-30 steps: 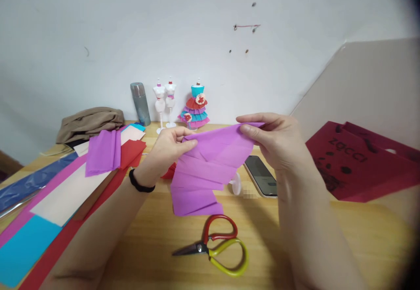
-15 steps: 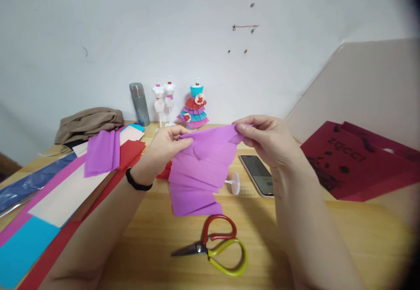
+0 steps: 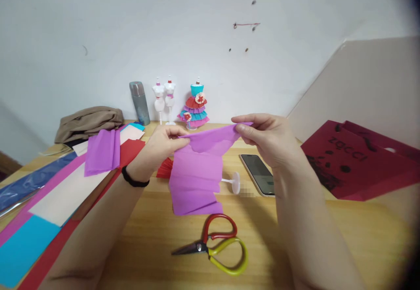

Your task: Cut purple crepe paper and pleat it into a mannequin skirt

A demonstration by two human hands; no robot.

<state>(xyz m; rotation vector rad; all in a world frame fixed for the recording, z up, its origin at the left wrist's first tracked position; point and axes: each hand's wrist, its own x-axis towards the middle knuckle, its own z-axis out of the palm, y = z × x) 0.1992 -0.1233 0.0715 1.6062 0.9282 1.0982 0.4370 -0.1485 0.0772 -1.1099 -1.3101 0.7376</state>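
Left hand [image 3: 161,146] and right hand [image 3: 274,139] pinch shut on purple paper [image 3: 197,172]; the red bag [image 3: 354,167] hides its contents.

The person wore a plain black band [image 3: 135,179] around the left wrist, thin and slightly bunched, while the right wrist and both forearms were bare of sleeves.

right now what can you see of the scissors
The scissors lie flat on the wooden table, nearer the camera than the purple sheet. Their dark, metal-looking blades are closed, pointing left, and meet at a round pivot. One looped handle is red, the farther one; the other is yellow. No hand touches them.
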